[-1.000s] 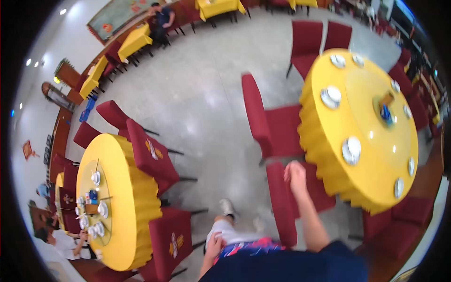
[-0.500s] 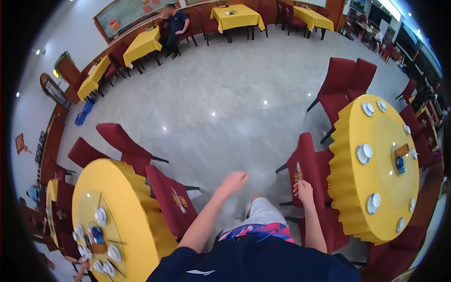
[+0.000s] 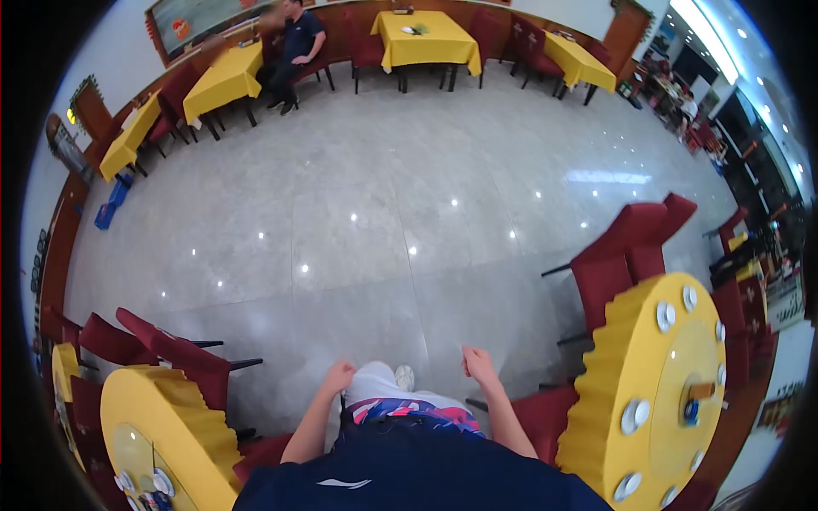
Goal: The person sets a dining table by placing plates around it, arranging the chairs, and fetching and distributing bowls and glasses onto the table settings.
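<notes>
My left hand [image 3: 341, 375] hangs by my left thigh, its fingers curled, with no object visible in it. My right hand [image 3: 477, 364] is held out ahead on the right, also loosely closed, and I see nothing in it. Neither hand touches furniture. Closest to the right hand is a dark red chair [image 3: 545, 422] tucked against a round table with a yellow cloth [image 3: 588, 409]. To my left, red chairs [image 3: 183, 353] stand at another round table with a yellow cloth [image 3: 192, 426]. A white shoe [image 3: 405, 376] shows below me on the grey floor.
Grey tiled floor [image 3: 383, 213] stretches ahead. Along the far wall stand yellow-covered tables [image 3: 426, 47] with red chairs; a seated person [image 3: 300, 43] is at one. White cups and saucers [image 3: 635, 416] sit on the right table. Blue crates [image 3: 106, 213] lie at far left.
I have moved forward between the two round tables, which now sit lower in view. My left hand has swung back toward my thigh; my right hand has swung forward, away from the chair back.
</notes>
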